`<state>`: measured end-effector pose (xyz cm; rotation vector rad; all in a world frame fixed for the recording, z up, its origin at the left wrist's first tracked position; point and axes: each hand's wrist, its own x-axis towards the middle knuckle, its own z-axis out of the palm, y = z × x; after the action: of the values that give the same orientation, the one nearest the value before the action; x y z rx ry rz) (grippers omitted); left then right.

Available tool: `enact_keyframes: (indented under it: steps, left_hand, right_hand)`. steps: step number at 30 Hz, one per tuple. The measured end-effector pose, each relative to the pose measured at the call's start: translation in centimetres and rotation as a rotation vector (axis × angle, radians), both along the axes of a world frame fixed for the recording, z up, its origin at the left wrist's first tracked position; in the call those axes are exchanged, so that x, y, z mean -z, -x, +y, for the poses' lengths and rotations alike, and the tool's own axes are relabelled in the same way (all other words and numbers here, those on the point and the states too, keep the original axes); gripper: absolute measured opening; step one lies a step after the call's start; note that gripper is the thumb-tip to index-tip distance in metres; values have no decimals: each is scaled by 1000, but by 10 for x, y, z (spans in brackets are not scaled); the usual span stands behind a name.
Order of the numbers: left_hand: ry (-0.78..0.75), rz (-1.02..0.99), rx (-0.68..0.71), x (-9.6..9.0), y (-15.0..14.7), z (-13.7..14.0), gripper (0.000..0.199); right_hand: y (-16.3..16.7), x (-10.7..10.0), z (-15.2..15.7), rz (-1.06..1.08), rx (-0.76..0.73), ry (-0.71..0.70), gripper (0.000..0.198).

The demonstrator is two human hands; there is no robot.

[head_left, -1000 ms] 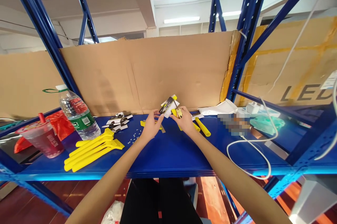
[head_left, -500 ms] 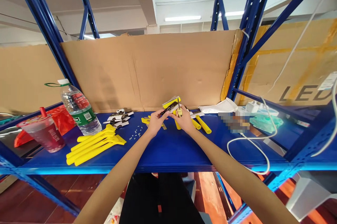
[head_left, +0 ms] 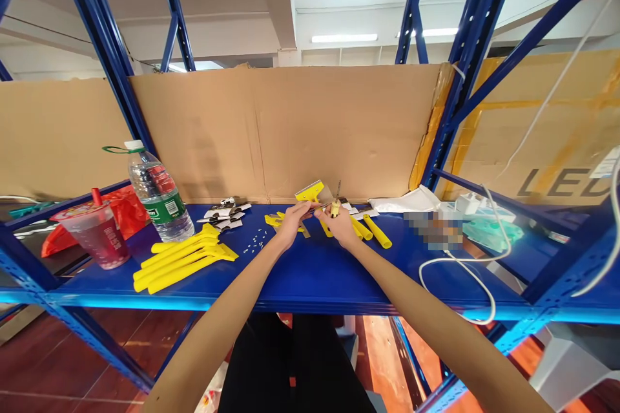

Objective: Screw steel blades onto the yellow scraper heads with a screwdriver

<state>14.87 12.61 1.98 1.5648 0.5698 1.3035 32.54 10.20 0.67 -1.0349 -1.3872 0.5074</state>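
Fingers of the L hand are pinched narrow on a thin piece, too small to ID. Fingers of the R hand curl round a screwdriver, yellow handle low, shaft pointing up. Yellow scraper head sits just past the L fingertips, twd the back edge of the blue shelf; its wide edge runs crosswise, R end a bit higher, and L hand is nearer.

Shelf, L to R: drink cup w/ red straw near L end; water bottle behind it, to its R; yellow scrapers stacked nr front edge, handles twd front L corner; black-and-white cards nr back edge; tiny loose parts, prob. screws; yellow pieces just beside L hand. Past R hand: yellow tubes, slanted, then white cable looping over front edge nr R end.
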Motion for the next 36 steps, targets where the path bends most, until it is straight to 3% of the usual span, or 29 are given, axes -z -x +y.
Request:
enact_keyframes:
  steps: [4,7,13,18,21,24,31,36]
  left_hand:
    - [7,-54,-41,-1,0,-1,40]
    - [54,-125,-58,-6,0,-2,44]
    - [163,-313,-46,-18,7,-4,38]
    - [303,-412,-31,-25,19,-4,38]
    - [302,-487,-23,-27,24,-3,40]
    - [294,-508,-19,-26,26,-1,43]
    - [290,-389,-49,-21,25,3,43]
    - [295,-316,109,-22,32,0,46]
  right_hand:
    - [-7,-8,3,220,17,-119,62]
    - [-15,-14,4,224,9,-199,66]
    - [-20,-15,3,128,-76,-68,70]
    - [-21,-12,0,-150,-64,-51,70]
    - [-23,-14,-1,-314,10,-61,73]
    - [-25,-15,-3,-380,-21,-60,73]
    - [-26,-22,-9,-647,-97,-63,65]
    - [-27,-39,-16,-785,-146,-36,62]
